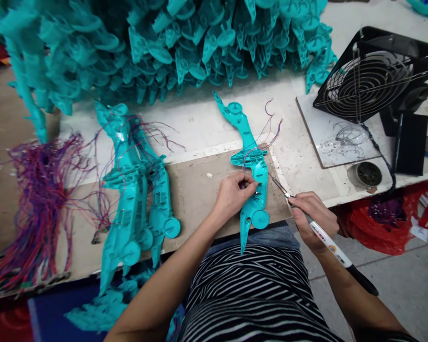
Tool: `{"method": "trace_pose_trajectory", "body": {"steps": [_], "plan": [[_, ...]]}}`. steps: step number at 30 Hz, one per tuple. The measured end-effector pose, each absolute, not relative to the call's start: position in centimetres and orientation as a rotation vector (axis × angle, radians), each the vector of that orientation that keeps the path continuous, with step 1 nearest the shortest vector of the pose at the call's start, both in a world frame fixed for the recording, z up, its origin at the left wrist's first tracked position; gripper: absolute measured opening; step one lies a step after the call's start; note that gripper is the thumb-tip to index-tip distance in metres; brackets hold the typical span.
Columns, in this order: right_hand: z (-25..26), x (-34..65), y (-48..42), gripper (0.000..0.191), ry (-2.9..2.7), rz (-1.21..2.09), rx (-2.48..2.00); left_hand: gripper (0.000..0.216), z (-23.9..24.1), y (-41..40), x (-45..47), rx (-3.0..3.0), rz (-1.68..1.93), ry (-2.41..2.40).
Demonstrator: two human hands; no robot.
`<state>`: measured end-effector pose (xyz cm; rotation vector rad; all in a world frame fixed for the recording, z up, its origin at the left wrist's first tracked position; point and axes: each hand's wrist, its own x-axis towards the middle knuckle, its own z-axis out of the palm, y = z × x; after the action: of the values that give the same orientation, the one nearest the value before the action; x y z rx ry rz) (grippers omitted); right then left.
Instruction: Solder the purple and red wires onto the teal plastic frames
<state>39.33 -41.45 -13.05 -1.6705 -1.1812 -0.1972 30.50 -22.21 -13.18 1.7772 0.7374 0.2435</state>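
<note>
A teal plastic shell (248, 137) lies lengthwise in front of me on brown board, its ribbed inside facing up. Thin red and purple wires (269, 128) trail from its middle over the right edge. My left hand (237, 190) is pinched at the shell's lower half; what the fingertips grip, perhaps a wire or small part, is hidden. In my right hand (314, 216) is a soldering iron (321, 232) with a white handle and black end, held like a pen. Its metal tip points up-left, close to the shell's right edge.
Stacked teal shells (128, 199) with wires lie at left, beside a large bundle of red and purple wires (43, 199). A heap of teal shells (199, 42) fills the back. At right stand a black fan (367, 76), a white tile (337, 137) and a small round tin (368, 174).
</note>
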Motion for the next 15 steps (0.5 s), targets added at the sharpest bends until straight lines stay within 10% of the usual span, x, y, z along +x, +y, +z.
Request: {"method": "trace_pose_trajectory", "body": {"steps": [10,15], "plan": [[-13.8,39.7,-41.8,0.026,-1.021,-0.195,-1.608,0.004,-13.5,-22.4,30.4,1.909,0.191,0.745],[-14.5,39.6,-42.1,0.028,-0.752,-0.129,-1.632,0.078,-12.1,-25.4,30.4,2.274,0.156,0.764]]}}
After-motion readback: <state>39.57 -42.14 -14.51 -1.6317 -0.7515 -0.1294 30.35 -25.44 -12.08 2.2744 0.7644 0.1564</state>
